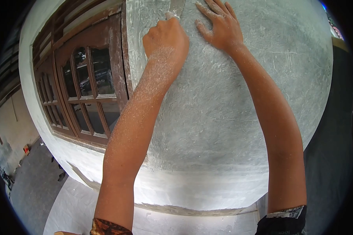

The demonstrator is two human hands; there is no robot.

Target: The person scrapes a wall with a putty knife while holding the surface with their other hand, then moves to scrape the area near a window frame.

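Note:
My left hand (pixel 166 39) is raised to the upper part of a grey plastered wall (pixel 208 113), its fingers wrapped round a putty knife (pixel 177 7). The knife's metal blade points up against the wall and is partly cut off by the top of the view. White dust coats my left wrist and forearm. To the right, my right hand (pixel 223 30) lies against the same wall with its fingers spread and nothing in them. Its fingertips are dusted white too.
Left of my arm is a brown wooden window (pixel 90 74) with glass panes, close to my left hand. Below the wall runs a pale ledge or floor (pixel 164 223). Grey ground (pixel 35 184) stretches off at the far left, with small objects lying along it.

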